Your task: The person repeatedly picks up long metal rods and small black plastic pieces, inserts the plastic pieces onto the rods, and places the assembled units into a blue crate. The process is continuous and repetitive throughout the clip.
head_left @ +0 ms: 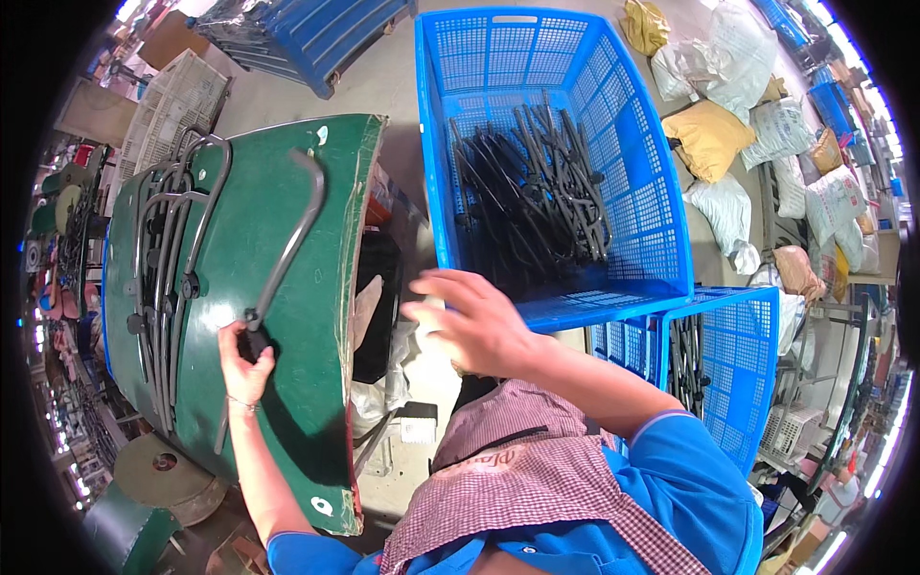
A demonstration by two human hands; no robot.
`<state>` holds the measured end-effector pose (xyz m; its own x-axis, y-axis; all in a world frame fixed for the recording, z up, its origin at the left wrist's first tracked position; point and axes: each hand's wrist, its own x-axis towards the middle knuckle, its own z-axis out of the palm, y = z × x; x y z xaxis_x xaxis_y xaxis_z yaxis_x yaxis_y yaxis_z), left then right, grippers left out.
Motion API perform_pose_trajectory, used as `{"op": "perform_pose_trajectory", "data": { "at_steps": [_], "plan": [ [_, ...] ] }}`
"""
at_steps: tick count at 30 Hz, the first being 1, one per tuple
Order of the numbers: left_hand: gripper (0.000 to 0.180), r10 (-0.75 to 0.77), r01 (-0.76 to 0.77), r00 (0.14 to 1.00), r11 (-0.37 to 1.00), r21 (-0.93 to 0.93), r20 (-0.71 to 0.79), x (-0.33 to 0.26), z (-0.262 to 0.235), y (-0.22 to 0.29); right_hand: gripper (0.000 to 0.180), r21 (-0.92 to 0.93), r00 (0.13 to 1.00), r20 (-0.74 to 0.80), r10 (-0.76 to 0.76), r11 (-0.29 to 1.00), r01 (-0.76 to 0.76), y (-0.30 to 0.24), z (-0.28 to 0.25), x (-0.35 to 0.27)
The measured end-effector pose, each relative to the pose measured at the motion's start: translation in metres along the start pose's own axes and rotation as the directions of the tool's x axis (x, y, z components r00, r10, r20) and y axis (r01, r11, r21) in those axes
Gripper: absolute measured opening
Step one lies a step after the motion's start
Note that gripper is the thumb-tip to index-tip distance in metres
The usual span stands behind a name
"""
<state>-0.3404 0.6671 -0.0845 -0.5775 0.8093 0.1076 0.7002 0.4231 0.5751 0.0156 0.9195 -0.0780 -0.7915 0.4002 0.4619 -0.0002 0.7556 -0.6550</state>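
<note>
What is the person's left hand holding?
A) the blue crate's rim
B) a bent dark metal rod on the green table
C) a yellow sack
B: the left hand grips the lower end of the bent dark rod lying on the green table.

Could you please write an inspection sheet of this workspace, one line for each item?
Surface: a green curved metal work table, worn at its edges.
Job's things: one bent dark metal tube lies on the table; a pile of similar bent tubes lies at its left side; the tilted blue plastic crate holds many more dark tubes.
Clutter: a second blue crate below, filled sacks on the floor.
Grippers: left hand grips the lower end of the single tube; right hand is open, in the air before the tilted crate, holding nothing.
Cables: nothing seen.
Surroundings: a white crate, blue racks, crowded workshop floor.
</note>
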Motion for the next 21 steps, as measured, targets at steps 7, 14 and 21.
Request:
{"op": "perform_pose_trajectory", "data": {
  "at_steps": [7,14,21],
  "plan": [
    [0.061,0.473,-0.493,0.859,0.867,0.068,0.196,0.032,0.044,0.189,0.027,-0.480,0.827,0.469,0.310,0.875,-0.056,0.035,-0.073,0.047],
    [0.026,0.638,-0.638,0.767,0.745,-0.192,-0.072,0.018,0.008,0.351,0.027,-0.095,0.642,-0.145,0.753,0.635,-0.766,0.149,-0.090,-0.088],
    [0.009,0.373,-0.417,0.837,0.909,-0.025,-0.402,-0.023,-0.060,0.371,0.047,-0.229,0.532,-0.217,0.818,0.487,-0.843,0.294,0.007,-0.162]
  ]
}}
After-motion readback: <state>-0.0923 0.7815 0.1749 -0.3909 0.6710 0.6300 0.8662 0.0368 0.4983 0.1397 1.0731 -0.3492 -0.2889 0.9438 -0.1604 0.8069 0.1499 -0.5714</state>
